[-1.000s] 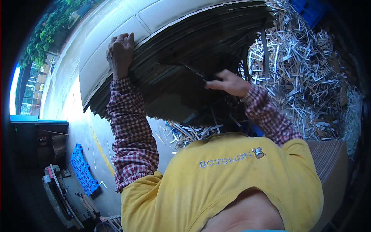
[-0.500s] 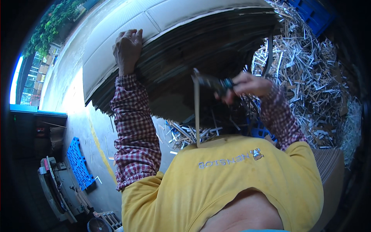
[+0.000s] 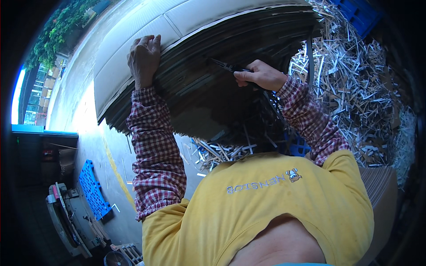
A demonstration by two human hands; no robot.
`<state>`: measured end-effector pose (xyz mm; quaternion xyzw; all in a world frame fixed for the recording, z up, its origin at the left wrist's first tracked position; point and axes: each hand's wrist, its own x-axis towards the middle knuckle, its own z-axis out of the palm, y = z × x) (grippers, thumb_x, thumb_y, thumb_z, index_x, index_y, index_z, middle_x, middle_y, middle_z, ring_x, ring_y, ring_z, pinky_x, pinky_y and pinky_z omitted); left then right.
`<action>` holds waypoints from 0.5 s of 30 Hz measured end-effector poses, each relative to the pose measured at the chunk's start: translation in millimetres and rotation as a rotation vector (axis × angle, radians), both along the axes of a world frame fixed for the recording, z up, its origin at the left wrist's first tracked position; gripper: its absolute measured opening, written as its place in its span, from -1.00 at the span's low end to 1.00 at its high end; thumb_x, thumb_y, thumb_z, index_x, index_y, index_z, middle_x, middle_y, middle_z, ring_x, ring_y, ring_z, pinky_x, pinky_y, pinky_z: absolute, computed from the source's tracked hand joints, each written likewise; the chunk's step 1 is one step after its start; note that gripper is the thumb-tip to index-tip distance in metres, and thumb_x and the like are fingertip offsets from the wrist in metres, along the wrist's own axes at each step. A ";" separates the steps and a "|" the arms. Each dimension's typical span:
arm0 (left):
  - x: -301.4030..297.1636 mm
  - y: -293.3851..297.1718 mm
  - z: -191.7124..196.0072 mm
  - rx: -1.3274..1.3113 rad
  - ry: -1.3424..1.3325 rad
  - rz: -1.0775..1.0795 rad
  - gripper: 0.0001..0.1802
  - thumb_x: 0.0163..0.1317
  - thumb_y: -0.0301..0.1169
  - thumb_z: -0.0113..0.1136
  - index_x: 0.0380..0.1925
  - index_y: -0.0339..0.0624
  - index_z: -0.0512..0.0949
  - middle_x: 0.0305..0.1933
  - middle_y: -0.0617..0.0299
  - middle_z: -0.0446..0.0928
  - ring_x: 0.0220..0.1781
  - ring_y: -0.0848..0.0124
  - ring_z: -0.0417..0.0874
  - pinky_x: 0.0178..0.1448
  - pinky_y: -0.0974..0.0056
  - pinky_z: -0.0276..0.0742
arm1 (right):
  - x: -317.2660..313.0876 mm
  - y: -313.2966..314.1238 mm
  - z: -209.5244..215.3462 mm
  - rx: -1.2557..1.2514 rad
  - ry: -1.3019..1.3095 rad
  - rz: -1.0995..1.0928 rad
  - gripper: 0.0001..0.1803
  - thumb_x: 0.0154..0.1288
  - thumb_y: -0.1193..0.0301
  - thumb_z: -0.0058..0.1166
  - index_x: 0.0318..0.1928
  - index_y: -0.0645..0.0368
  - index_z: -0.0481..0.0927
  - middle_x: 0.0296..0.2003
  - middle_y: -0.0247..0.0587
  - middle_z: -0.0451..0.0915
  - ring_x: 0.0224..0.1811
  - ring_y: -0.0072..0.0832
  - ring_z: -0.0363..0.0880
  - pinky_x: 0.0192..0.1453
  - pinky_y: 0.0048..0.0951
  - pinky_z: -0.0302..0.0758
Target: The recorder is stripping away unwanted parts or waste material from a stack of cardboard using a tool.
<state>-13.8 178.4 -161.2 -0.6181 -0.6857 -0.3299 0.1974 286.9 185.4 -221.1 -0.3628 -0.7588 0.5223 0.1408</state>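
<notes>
Concrete floor (image 3: 115,133) marked with a yellow line (image 3: 116,170) runs along the left, out to green trees (image 3: 57,42) in bright daylight at the upper left. Blue plastic pallet (image 3: 94,190) on that floor, lower left; a loose heap of paper and cardboard strips (image 3: 350,88) fills the right, below a blue plastic crate or pallet (image 3: 358,17) in the top corner.

Before a person in a yellow shirt (image 3: 262,195) and red-and-white checked sleeves stands a thick stack of corrugated cardboard (image 3: 186,102). Its pale top sheet (image 3: 133,46) stretches from lower left to upper right, and its shadowed, layered edges face the person.

The left hand (image 3: 145,60) rests on the near rim of that top sheet, back of the hand up, fingers bent and mostly close together; whether they pinch the sheet cannot be told.

The right hand (image 3: 261,75) is in front of the stack's dark side, fingers curled tightly round the dark handles of slim-nosed pliers (image 3: 226,66). Their long axis slants from the hand leftward and slightly away from the person, the narrow tip pointing to the upper left, near the layered edges; contact there cannot be made out.
</notes>
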 end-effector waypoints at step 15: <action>-4.4 2.8 -2.0 0.022 0.017 0.012 -0.62 0.14 -0.07 0.07 -0.27 -0.13 0.60 -0.16 0.07 0.54 -0.12 0.14 0.55 -0.02 0.11 0.41 | -24.6 -17.0 6.4 -0.206 0.183 -0.143 -0.64 0.17 0.17 0.07 -0.55 0.22 0.59 -0.57 -0.30 0.56 -0.51 -0.57 0.50 -0.50 -0.55 0.42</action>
